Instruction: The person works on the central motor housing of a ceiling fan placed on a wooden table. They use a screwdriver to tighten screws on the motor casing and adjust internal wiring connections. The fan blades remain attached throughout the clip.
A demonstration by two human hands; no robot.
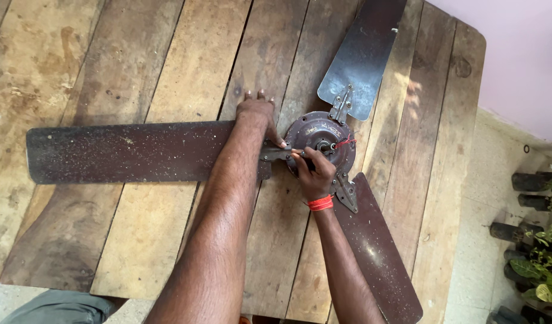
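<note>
A brown ceiling fan lies on a wooden table (138, 54), its round motor hub (324, 135) in the middle with a short red wire beside the shaft. Three dusty blades spread out: one to the left (126, 153), one to the upper right (363, 54), one to the lower right (381, 252). My left hand (256, 117) presses flat on the inner end of the left blade, thumb on its metal bracket (275, 154). My right hand (312, 171), a red thread on its wrist, pinches something small at the bracket's joint with the hub; what it holds is hidden by the fingers.
The table's right edge runs next to a tiled floor (486, 198) and a pale pink wall (516, 54). Potted green plants (543, 264) and dark pots stand on the floor at the far right. Grey cloth (60, 307) shows at the bottom left.
</note>
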